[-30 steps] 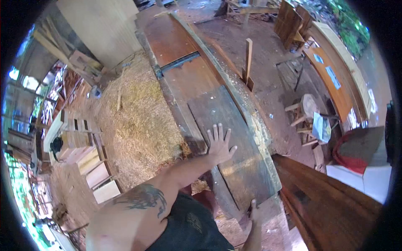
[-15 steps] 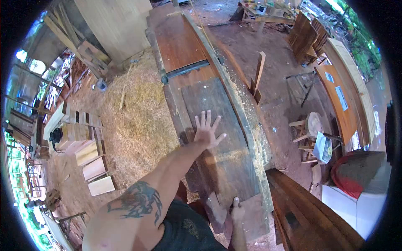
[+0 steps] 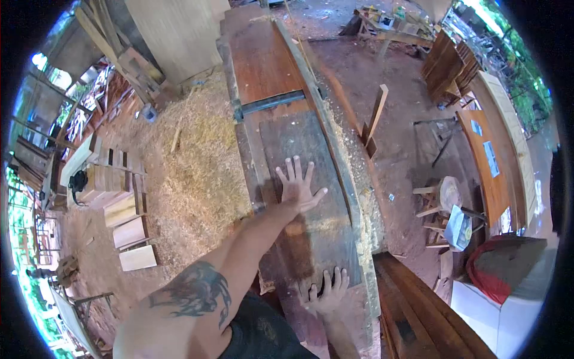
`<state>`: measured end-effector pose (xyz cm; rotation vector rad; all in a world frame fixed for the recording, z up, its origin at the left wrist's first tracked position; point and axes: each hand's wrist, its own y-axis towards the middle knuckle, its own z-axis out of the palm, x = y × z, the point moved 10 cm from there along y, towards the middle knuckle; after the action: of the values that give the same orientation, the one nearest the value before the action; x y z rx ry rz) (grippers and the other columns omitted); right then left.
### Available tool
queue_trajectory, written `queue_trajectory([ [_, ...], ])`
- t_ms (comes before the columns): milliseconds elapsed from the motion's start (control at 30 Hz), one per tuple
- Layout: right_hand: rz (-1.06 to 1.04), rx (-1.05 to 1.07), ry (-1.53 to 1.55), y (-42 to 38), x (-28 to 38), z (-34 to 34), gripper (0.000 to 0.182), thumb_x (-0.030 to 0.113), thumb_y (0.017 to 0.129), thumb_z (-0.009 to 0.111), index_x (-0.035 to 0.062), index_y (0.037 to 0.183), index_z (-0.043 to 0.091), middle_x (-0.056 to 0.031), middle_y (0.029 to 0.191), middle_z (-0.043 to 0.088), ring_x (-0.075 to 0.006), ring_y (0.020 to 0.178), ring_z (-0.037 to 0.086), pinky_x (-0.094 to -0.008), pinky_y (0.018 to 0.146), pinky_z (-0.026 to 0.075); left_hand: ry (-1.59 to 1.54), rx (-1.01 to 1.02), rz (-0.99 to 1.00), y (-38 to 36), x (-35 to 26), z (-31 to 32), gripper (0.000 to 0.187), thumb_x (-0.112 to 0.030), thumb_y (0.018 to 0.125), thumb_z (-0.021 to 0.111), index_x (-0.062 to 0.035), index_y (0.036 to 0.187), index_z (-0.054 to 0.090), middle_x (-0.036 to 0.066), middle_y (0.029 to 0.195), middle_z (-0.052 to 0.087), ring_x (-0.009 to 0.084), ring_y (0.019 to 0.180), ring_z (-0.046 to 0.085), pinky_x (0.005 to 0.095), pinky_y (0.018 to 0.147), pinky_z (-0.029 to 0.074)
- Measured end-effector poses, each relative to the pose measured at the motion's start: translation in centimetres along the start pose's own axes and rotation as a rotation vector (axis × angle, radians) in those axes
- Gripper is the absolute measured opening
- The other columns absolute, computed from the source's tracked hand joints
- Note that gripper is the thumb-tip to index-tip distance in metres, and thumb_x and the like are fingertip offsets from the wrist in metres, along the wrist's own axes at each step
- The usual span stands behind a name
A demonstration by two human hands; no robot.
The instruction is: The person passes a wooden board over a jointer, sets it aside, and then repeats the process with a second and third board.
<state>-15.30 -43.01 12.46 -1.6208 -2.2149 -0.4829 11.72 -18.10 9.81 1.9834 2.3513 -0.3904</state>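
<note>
A long dark wooden board [image 3: 326, 245] lies along the narrow workbench [image 3: 248, 161]. My left hand [image 3: 297, 190] rests flat on the middle of the board with its fingers spread. Near the board's close end is my right hand [image 3: 330, 295], fingers apart and pointing forward, on or just over the wood; it grips nothing that I can see. Farther along the bench a dark crossbar [image 3: 272, 102] spans its width, with a reddish-brown panel surface [image 3: 263, 66] beyond it.
Wood shavings [image 3: 200, 149] cover the ground left of the bench, near stacked wooden pieces [image 3: 128, 230]. Dark planks [image 3: 418, 305] lie close on the right. Farther right are a round stool [image 3: 449, 192], an orange-brown board [image 3: 487, 170] and a red and grey cover [image 3: 502, 263].
My right hand has moved forward from the board's near edge and opened its fingers over the board. My left hand stays spread on the board. The view has shifted slightly.
</note>
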Motion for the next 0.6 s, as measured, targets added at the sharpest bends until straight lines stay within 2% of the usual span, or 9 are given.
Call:
queue_trajectory([
  [267, 0.01, -0.044, -0.13, 4.2, 0.2, 2.5, 0.066, 0.047, 0.085, 0.068, 0.0098, 0.139, 0.065, -0.023, 0.153, 0.051, -0.0509, 0.143, 0.041, -0.0679, 0.118, 0.029, 0.065, 0.015, -0.032, 3.4, 1.7, -0.3, 0.104, -0.078, 0.093, 0.05, -0.0148, 0.17, 0.019, 0.031, 0.173, 0.004, 0.054, 0.159, -0.002, 0.0781, 0.12, -0.003],
  [533, -0.003, -0.107, -0.067, 9.2, 1.8, 3.4, 0.065, 0.045, 0.083, 0.07, 0.0135, 0.14, 0.065, -0.022, 0.153, 0.052, -0.0496, 0.142, 0.043, -0.0673, 0.117, 0.029, 0.089, -0.058, -0.025, 8.0, 4.2, -1.9, 0.103, -0.078, 0.092, 0.051, -0.0149, 0.169, 0.024, 0.031, 0.173, 0.006, 0.0532, 0.159, 0.002, 0.0783, 0.12, -0.001],
  [600, -0.012, -0.116, -0.079, 10.6, 2.1, 3.9, 0.066, 0.045, 0.083, 0.07, 0.0139, 0.14, 0.065, -0.0219, 0.153, 0.052, -0.0495, 0.142, 0.043, -0.0673, 0.116, 0.029, 0.105, -0.039, -0.039, 9.2, 4.8, -2.4, 0.102, -0.08, 0.093, 0.047, -0.0163, 0.169, 0.022, 0.03, 0.173, 0.006, 0.0521, 0.16, 0.001, 0.0772, 0.121, -0.002],
])
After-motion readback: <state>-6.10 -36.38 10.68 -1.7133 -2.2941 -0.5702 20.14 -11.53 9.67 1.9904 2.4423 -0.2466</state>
